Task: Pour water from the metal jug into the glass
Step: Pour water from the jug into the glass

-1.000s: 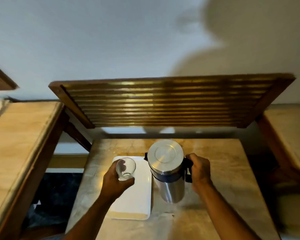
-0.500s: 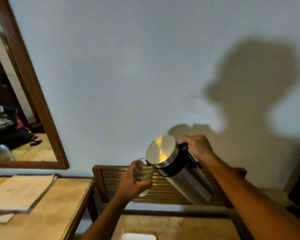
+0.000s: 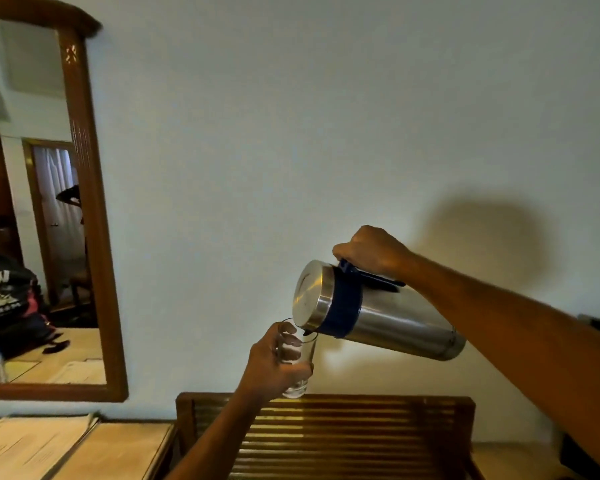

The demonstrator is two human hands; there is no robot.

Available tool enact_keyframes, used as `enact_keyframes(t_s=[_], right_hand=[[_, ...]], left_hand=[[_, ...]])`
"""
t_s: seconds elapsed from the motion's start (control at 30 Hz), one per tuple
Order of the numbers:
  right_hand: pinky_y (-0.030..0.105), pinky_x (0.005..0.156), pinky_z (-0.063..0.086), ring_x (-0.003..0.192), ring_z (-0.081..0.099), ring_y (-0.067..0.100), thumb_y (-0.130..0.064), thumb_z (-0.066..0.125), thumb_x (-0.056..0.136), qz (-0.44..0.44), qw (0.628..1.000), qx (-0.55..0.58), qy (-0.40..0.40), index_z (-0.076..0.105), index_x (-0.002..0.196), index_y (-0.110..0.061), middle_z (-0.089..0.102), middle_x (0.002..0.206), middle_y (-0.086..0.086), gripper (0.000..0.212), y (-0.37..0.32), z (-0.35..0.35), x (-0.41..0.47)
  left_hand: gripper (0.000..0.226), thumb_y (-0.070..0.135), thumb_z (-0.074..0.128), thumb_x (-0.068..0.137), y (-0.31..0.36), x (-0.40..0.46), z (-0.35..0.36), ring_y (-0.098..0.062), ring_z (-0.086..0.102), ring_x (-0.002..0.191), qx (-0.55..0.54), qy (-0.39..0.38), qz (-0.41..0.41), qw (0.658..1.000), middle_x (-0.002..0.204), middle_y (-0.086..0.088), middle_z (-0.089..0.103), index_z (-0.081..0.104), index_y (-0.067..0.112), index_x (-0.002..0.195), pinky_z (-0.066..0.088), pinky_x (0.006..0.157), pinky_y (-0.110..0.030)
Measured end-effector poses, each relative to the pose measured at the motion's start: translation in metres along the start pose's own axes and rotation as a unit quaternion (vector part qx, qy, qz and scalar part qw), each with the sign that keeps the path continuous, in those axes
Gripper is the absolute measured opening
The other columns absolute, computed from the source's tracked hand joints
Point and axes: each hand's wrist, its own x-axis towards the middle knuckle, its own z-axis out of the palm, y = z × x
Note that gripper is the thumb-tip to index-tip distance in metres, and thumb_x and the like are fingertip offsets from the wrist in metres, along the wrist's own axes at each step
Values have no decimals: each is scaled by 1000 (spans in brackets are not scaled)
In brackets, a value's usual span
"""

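My right hand [image 3: 371, 251] grips the dark blue handle of the metal jug [image 3: 388, 317], a steel cylinder with a blue collar and a shiny lid. The jug is raised in front of the wall and tipped steeply to the left, its spout over the rim of the glass [image 3: 297, 355]. My left hand [image 3: 271, 367] is wrapped around the clear glass, holding it upright just below the spout. Some water shows inside the glass. Both are held well above the table, which is out of view.
A slatted wooden chair back [image 3: 343, 434] stands against the wall below the glass. A wooden side table [image 3: 111, 452] with papers [image 3: 28, 445] is at the lower left. A wood-framed mirror [image 3: 84, 202] hangs on the left wall.
Both hands have lifted the jug and glass from the table. The jug has tipped further to the left until its spout sits over the glass. The view has risen toward the wall.
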Motion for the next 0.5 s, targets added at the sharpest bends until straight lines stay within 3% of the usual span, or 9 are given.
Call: enact_keyframes(t_s=[0.1, 0.17, 0.27, 0.37, 0.5], right_hand=[[41, 74, 59, 67, 71, 20, -47, 56, 61, -12, 999, -43, -21, 74, 61, -17, 76, 65, -4, 34, -13, -6, 3], [41, 78, 60, 67, 71, 17, -46, 56, 62, -23, 997, -65, -32, 75, 60, -20, 76, 62, -6, 32, -20, -8, 4], [36, 72, 57, 65, 70, 16, -46, 55, 59, -30, 995, -92, -37, 75, 59, -19, 76, 62, -6, 34, -28, -8, 7], [31, 56, 46, 55, 59, 17, -49, 55, 60, -40, 990, -130, -22, 68, 60, -15, 67, 59, 0, 37, -35, -7, 9], [29, 54, 42, 51, 54, 15, -49, 56, 64, -63, 985, -158, -25, 63, 57, -16, 60, 54, -1, 34, -44, -4, 14]], left_hand=[[63, 37, 83, 55, 5, 0, 0, -16, 72, 91, -3, -5, 7, 1000, 97, 14, 68, 54, 46, 110, 59, 65, -16], [61, 36, 83, 56, 6, -1, 1, -11, 72, 89, 0, -4, 14, 1000, 94, 19, 69, 54, 49, 109, 58, 64, -15], [62, 35, 82, 58, 10, -2, 1, -1, 68, 93, -1, -4, 21, 1000, 99, 27, 66, 52, 56, 108, 56, 62, -10], [63, 36, 82, 59, 12, -1, 1, -1, 68, 94, -1, -3, 20, 1000, 99, 29, 66, 51, 57, 110, 56, 62, -9], [64, 35, 84, 60, 10, 1, -2, -1, 69, 95, 0, 4, 18, 1000, 99, 23, 67, 53, 58, 111, 54, 60, -7]])
